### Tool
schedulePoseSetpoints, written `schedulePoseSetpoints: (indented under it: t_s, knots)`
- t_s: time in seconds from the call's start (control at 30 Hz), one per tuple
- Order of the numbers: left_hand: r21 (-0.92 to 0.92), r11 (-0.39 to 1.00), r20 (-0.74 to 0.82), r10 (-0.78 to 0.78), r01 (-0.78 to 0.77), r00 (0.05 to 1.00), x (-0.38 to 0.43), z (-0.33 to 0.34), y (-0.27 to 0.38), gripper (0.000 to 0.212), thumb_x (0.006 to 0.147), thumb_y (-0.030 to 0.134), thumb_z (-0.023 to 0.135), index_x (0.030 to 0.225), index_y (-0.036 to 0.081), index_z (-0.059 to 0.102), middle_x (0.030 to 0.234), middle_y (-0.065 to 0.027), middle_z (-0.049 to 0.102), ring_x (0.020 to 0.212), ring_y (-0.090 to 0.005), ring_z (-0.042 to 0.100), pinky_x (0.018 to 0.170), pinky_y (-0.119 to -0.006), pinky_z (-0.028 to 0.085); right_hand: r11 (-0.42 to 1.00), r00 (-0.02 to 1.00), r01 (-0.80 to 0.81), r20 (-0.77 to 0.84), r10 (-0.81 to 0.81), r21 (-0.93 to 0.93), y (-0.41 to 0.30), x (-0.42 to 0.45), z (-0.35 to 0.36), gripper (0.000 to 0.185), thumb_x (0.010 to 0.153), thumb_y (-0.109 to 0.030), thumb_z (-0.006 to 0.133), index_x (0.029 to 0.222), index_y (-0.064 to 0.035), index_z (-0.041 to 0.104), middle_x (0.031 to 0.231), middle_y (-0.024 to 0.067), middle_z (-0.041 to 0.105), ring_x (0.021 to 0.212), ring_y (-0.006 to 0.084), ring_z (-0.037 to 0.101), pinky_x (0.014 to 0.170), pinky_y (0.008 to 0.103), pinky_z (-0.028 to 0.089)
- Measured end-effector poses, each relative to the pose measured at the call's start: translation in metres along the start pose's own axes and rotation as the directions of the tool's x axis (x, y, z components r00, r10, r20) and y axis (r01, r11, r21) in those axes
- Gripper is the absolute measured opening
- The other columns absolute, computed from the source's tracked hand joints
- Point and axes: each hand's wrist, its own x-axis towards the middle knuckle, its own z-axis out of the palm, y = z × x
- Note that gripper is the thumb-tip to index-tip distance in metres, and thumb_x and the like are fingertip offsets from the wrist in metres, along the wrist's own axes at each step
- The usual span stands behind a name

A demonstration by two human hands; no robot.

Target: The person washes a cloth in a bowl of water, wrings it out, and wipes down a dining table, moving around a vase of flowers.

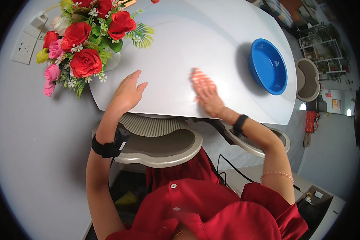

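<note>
My right hand [210, 103] lies low over the white table [174, 51], at a red-and-white patterned cloth [202, 79]. Cloth and fingers are blurred, and how the fingers grip it is hard to make out. Empty, with thumb and fingers apart, my left hand [127, 93] hovers near the table's front left corner. The nearest thing to it is a bouquet of artificial flowers [86, 63] in a pale ribbed vase [113, 61]. A blue plastic basin [265, 67] stands on the right part of the table.
Chairs with grey-brown seats [162, 145] are tucked under the table's front edge. Another chair [307, 79] stands beyond its right end. The left wall carries a socket [24, 48] with a plug. Dark cables [237, 166] run behind me on the right.
</note>
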Motion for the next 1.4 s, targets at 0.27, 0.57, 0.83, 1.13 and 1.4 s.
schedulePoseSetpoints:
  t_s: [0.27,0.57,0.83,1.13,1.4]
  knots:
    - [0.061,0.995,0.043,0.075,-0.078,0.996,0.001,0.006,0.034,0.051,0.084,0.026,0.053,0.125,-0.002,0.039,0.121,-0.0196,0.048,0.112,-0.0319,0.046,0.093,-0.035,0.035,0.953,0.956,0.274,-0.15,-0.254,0.129,-0.104,0.068,-0.008,0.057,0.089,-0.036,0.036,0.138,-0.0141,0.019,0.143,0.0113,0.015,0.133,0.0298,0.011,0.105,0.0492,0.011]
    - [0.044,0.994,0.156,0.095,-0.103,0.983,0.033,0.05,0.07,0.058,0.084,0.029,0.053,0.125,-0.007,0.035,0.124,-0.0251,0.042,0.116,-0.0352,0.04,0.098,-0.036,0.032,0.944,0.946,0.32,0.022,-0.322,0.085,0.044,-0.07,-0.027,0.052,0.092,-0.038,0.029,0.139,-0.0192,0.019,0.144,0.0056,0.017,0.133,0.023,0.013,0.106,0.0437,0.013]
    - [0.103,0.989,0.243,0.081,-0.109,0.967,0.064,0.077,0.105,0.058,0.084,0.029,0.052,0.126,-0.008,0.034,0.123,-0.0271,0.042,0.116,-0.0366,0.04,0.097,-0.037,0.033,0.984,0.979,-0.17,0.123,0.163,0.049,0.124,-0.133,-0.019,0.052,0.093,-0.034,0.028,0.139,-0.0136,0.015,0.144,0.0105,0.014,0.133,0.0278,0.011,0.105,0.0476,0.013]
    - [0.034,0.996,0.177,0.079,-0.087,0.981,0.051,0.056,0.074,0.056,0.085,0.027,0.051,0.124,-0.01,0.034,0.119,-0.0288,0.045,0.112,-0.0383,0.042,0.095,-0.039,0.034,0.876,0.806,-0.445,-0.343,0.483,0.187,0.17,0.081,0.011,0.052,0.09,-0.03,0.033,0.135,-0.0068,0.023,0.142,0.0166,0.016,0.131,0.0343,0.012,0.105,0.0486,0.012]
    - [-0.019,0.999,0.079,0.043,-0.042,0.996,0.007,0.027,0.047,0.053,0.085,0.026,0.052,0.122,-0.008,0.037,0.118,-0.0286,0.045,0.111,-0.0394,0.043,0.094,-0.041,0.034,0.831,0.71,-0.489,-0.434,0.555,0.264,0.128,0.279,0.011,0.055,0.086,-0.028,0.04,0.133,-0.0049,0.024,0.14,0.0174,0.02,0.131,0.0346,0.013,0.104,0.0499,0.011]
